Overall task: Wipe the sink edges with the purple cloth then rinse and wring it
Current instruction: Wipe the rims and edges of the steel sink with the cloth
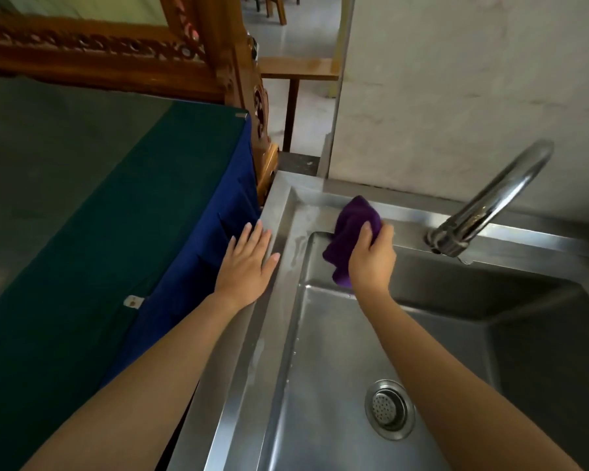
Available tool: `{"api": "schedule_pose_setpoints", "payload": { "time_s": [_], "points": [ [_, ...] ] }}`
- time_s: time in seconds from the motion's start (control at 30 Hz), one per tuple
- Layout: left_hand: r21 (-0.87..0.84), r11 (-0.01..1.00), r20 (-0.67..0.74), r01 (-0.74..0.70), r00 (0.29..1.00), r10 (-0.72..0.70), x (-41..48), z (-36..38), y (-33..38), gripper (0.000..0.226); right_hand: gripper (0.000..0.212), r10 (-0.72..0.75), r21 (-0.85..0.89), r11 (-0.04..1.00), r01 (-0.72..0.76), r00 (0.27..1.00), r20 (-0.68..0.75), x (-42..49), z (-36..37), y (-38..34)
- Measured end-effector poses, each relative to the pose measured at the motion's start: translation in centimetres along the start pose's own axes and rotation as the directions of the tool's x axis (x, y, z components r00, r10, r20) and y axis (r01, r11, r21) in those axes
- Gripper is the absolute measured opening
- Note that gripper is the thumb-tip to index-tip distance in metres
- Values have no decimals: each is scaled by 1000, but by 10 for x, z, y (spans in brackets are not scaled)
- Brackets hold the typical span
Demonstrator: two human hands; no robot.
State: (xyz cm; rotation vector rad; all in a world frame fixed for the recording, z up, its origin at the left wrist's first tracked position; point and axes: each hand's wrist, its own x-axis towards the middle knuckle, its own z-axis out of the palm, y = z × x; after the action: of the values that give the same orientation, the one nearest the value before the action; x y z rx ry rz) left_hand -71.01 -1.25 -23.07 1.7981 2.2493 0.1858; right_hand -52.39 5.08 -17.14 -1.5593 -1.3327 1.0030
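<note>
A stainless steel sink [288,212] fills the lower right of the view, its left and back edges showing wet streaks. My right hand [373,258] grips a crumpled purple cloth [351,229] and presses it on the back edge near the far left corner, part of the cloth hanging over into the basin. My left hand [247,265] lies flat with spread fingers on the sink's left rim, holding nothing. A curved chrome faucet [490,205] rises from the back edge to the right of the cloth; no water runs from it.
A round drain strainer [389,409] sits in the basin floor. A table under a green and blue cover [116,205] stands right against the sink's left side. Carved wooden furniture [198,52] stands behind it, a pale wall [456,79] behind the faucet.
</note>
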Motion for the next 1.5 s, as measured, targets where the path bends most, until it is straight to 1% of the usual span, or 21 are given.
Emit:
{"api": "schedule_pose_setpoints", "payload": {
  "time_s": [0.07, 0.13, 0.17, 0.23, 0.27, 0.33, 0.43, 0.5, 0.57, 0.63, 0.77, 0.87, 0.97, 1.03, 1.1, 1.13, 1.2, 1.3, 1.37, 1.43, 1.5],
  "points": [
    [72, 997, -30, -35, 999, 37, 1, 4, 0, 72, 29, 45, 10, 999, -44, 988, -148, 17, 12, 0],
    [97, 994, -53, -57, 997, 63, 0, 6, 0, 73, 32, 54, -1, 998, -55, 981, -186, 33, 24, 9],
    [95, 993, -62, -63, 996, 69, 0, 7, 0, 72, 34, 31, -42, 998, -37, 991, -133, 39, 32, 16],
    [101, 993, -85, -68, 993, 77, 0, 8, 0, 68, 43, -62, -273, 958, 87, 993, 99, 44, 52, 31],
    [107, 992, -95, -70, 992, 80, 1, 8, 0, 66, 46, -112, -396, 897, 194, 969, 221, 45, 61, 36],
    [118, 991, -114, -69, 990, 83, 1, 9, 1, 65, 46, -189, -545, 742, 390, 902, 388, 47, 72, 39],
    [134, 988, -123, -70, 989, 87, 2, 9, 2, 70, 43, -270, -611, 504, 610, 784, 559, 60, 70, 38],
    [130, 988, -117, -82, 988, 98, 1, 9, 3, 71, 42, -284, -621, 407, 670, 739, 611, 71, 56, 46],
    [115, 990, -113, -77, 989, 91, 1, 10, 3, 71, 41, -296, -628, 407, 663, 746, 596, 79, 40, 56],
    [90, 993, -106, -71, 991, 81, 1, 11, 3, 71, 39, -336, -642, 437, 630, 777, 533, 83, 25, 68],
    [59, 996, -108, -70, 991, 76, 0, 12, 3, 66, 34, -394, -712, 445, 543, 833, 389, 94, -6, 87],
    [70, 995, -114, -72, 990, 80, 1, 13, 1, 71, 32, -422, -727, 456, 513, 844, 331, 96, -7, 88],
    [78, 995, -104, -70, 991, 78, 0, 13, 1, 73, 28, -451, -688, 554, 468, 864, 225, 94, -5, 75],
    [69, 995, -99, -68, 992, 75, 0, 12, 2, 75, 26, -496, -668, 615, 419, 864, 85, 96, -14, 71],
    [55, 996, -95, -64, 993, 69, 0, 12, 2, 78, 27, -467, -662, 678, 320, 883, -51, 101, -19, 75],
    [52, 997, -92, -64, 993, 69, 0, 12, 2, 79, 29, -428, -677, 680, 282, 902, -55, 103, -19, 78],
    [47, 997, -88, -65, 994, 69, 1, 12, 2, 79, 36, -348, -706, 661, 255, 937, 13, 103, -14, 87],
    [33, 997, -83, -65, 994, 68, 1, 13, 2, 80, 42, -288, -683, 691, 236, 957, 39, 93, -3, 89],
    [28, 998, -80, -64, 995, 67, 1, 13, 2, 81, 44, -269, -673, 685, 279, 955, 122, 86, 11, 82],
    [27, 997, -84, -70, 994, 72, 2, 13, 1, 83, 46, -273, -700, 609, 372, 928, 255, 81, 32, 73],
    [26, 997, -89, -73, 993, 75, 1, 13, 2, 81, 47, -282, -711, 543, 447, 894, 348, 76, 50, 62]
  ]
}}
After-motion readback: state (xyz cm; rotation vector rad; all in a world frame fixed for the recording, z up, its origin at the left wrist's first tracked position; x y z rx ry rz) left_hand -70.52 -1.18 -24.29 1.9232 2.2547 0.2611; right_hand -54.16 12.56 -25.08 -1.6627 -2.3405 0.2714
